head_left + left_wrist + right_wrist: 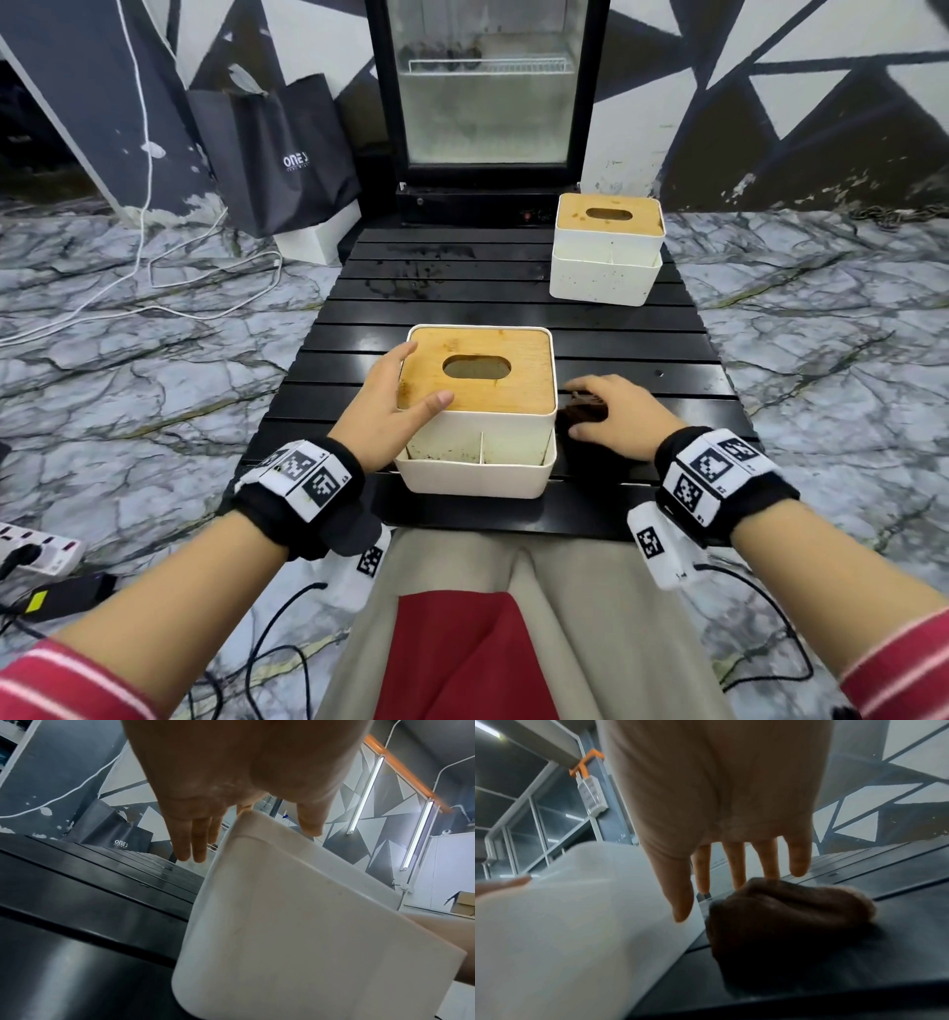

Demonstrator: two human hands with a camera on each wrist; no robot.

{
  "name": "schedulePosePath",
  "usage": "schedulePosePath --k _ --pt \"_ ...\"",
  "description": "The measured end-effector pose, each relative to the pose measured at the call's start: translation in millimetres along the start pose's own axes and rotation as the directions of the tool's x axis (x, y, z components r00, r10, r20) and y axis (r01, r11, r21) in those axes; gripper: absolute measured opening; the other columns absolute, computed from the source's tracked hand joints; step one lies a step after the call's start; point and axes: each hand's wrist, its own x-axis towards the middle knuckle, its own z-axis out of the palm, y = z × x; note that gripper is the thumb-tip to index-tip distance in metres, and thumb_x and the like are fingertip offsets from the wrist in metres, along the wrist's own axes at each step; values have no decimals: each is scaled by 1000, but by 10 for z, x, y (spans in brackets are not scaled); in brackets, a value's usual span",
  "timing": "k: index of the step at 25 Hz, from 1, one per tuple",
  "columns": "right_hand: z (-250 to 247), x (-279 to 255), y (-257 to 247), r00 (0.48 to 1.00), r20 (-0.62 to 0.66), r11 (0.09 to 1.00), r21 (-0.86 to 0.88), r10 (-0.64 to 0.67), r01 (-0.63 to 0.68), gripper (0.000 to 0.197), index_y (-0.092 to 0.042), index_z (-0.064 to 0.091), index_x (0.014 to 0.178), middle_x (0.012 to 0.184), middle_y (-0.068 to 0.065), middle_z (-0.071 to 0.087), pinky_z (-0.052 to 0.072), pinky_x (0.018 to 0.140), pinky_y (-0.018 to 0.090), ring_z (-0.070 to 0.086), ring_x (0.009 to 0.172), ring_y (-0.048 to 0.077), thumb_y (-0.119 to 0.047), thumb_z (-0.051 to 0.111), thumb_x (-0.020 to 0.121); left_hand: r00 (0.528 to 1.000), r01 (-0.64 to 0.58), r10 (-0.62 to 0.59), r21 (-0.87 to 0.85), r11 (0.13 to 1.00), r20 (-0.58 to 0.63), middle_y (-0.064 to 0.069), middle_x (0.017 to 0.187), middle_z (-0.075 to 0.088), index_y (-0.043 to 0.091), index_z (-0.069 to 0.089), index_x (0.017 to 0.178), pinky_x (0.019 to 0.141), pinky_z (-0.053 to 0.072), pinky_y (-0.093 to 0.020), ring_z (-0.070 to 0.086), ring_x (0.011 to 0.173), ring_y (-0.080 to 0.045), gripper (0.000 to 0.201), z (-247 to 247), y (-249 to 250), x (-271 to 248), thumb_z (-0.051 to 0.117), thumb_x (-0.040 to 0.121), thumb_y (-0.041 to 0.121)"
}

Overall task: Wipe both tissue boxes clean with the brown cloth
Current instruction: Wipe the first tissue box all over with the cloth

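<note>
The near tissue box [477, 411], white with a bamboo lid, stands on the black slatted table [513, 308]. My left hand [411, 380] is open at its left top corner. The thumb lies on the lid, and the straight fingers [190, 850] run along the box's left side [282, 923]. The brown cloth [580, 411] lies bunched on the table just right of this box. My right hand [603, 406] is spread over it, open. The fingertips [770, 874] touch the far edge of the cloth [790, 914]. A second, similar tissue box [608, 246] stands at the table's far right.
Dark wet stains [411, 277] mark the far slats. A glass-door fridge [488, 87] stands behind the table, with a black bag [287, 154] to its left. White cables [154, 277] and a power strip [41, 550] lie on the marble floor at left.
</note>
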Motion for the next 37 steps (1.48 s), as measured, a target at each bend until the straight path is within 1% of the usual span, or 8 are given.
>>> schedulePosePath --k 2,13,18,22,27,29,33,37 --pt "63 62 53 996 73 997 -68 41 -36 61 -36 45 127 134 4 44 34 105 43 39 124 30 -32 71 72 1000 19 -19 8 1000 10 -1 152 24 19 17 148 97 24 -17 29 124 -3 76 43 19 22 59 88 37" --pt "30 69 -29 996 88 992 -130 16 -5 47 -37 55 115 103 2 45 41 94 35 48 106 32 -19 65 73 1000 21 -21 -24 999 13 -4 149 27 18 22 146 103 27 -21 32 133 -14 76 57 2 44 63 85 34" --pt "-73 34 -7 998 57 998 55 0 -3 38 -31 67 101 97 -4 58 39 81 20 53 96 13 -10 68 69 1000 29 -29 -23 999 11 -3 149 28 20 22 147 104 29 -23 33 132 -15 78 48 3 52 65 84 36" --pt "-276 47 23 995 -78 928 372 62 -29 34 -40 68 79 96 -4 70 46 95 32 62 96 14 -13 76 60 999 29 -29 -24 999 16 -4 150 27 19 21 147 103 28 -22 33 132 -15 78 39 -3 58 63 84 37" --pt "-475 37 -366 935 -331 868 420 -124 264 41 -31 65 102 108 -5 65 42 96 23 57 103 9 -9 72 69 999 41 -40 20 999 -35 -2 153 22 19 19 148 104 23 -20 25 138 -14 79 59 45 137 62 86 40" --pt "-416 29 -520 915 -317 881 318 -250 351 40 -28 64 107 116 -6 60 36 96 12 51 107 5 -9 70 72 998 26 -22 60 998 -65 -1 157 11 21 19 148 110 20 -24 16 143 -13 83 74 72 155 63 82 46" --pt "-300 109 -574 918 -240 930 116 -314 349 36 -25 59 119 131 -1 47 27 103 24 40 121 16 -16 60 84 1000 -5 5 121 993 3 10 158 -5 20 14 150 111 14 -21 7 144 -7 110 80 88 145 61 60 64" --pt "-124 23 -514 885 -273 908 77 -378 412 33 -24 57 121 131 0 47 20 102 18 36 123 15 -21 57 87 1000 4 -6 123 992 12 13 157 -7 17 6 151 108 8 -14 4 143 -3 123 91 64 156 65 54 64"
